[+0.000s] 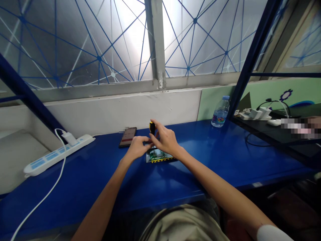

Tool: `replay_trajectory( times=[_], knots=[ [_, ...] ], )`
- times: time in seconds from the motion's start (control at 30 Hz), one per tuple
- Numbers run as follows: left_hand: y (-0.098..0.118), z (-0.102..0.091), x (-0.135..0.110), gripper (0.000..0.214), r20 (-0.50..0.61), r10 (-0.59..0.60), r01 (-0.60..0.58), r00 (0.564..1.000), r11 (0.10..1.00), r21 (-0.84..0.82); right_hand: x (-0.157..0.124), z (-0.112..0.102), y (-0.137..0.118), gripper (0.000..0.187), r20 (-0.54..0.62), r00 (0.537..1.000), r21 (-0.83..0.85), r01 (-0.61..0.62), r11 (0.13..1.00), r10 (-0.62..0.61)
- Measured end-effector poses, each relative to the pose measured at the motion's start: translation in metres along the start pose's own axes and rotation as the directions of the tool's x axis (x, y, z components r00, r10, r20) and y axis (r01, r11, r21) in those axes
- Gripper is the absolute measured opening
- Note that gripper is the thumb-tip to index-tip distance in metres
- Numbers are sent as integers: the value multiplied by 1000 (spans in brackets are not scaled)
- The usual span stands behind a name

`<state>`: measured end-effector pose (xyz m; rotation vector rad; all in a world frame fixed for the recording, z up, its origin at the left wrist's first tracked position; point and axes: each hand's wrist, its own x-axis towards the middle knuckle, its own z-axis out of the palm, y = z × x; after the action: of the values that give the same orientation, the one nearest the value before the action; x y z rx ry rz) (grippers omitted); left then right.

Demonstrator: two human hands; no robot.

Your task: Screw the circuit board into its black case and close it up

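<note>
A screwdriver (152, 128) with a black and yellow handle stands upright, its shaft pointing down at a green circuit board (160, 154). My right hand (165, 137) is closed around the screwdriver's handle. The board lies on the blue table and has a yellow and black edge strip (163, 160) along its near side. At the board's left side is my left hand (139, 146), thumb and fingers pinched together close to the screwdriver's shaft. What its fingertips hold is too small to make out. Both hands hide part of the board.
A phone (127, 136) lies behind my left hand. On the left is a white power strip (60, 155) with a charger and white cable (61, 170). A water bottle (220, 112) stands at the back right. Blue posts frame the table; beyond the right one is another person's hand (314, 122).
</note>
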<state>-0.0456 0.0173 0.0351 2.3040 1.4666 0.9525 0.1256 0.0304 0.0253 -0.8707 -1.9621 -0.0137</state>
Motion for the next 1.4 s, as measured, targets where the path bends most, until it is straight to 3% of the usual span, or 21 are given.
replay_trajectory(
  times=[0.57,0.87,1.1,1.4],
  knots=[
    [5,-3,1,24,97,-5,9,995,999,-47,1,-3,0,55,37,999,13,-5,1000,4],
    [6,-3,-1,22,100,-1,8,995,997,-74,1,-3,0,59,60,998,-2,-23,1000,23],
    [-3,1,0,15,21,-15,16,1000,999,-40,1,-2,1,59,57,998,-21,-5,1000,6],
    [2,-1,0,19,61,-6,10,998,998,-64,1,-2,0,61,65,998,-27,-11,1000,13]
  ],
)
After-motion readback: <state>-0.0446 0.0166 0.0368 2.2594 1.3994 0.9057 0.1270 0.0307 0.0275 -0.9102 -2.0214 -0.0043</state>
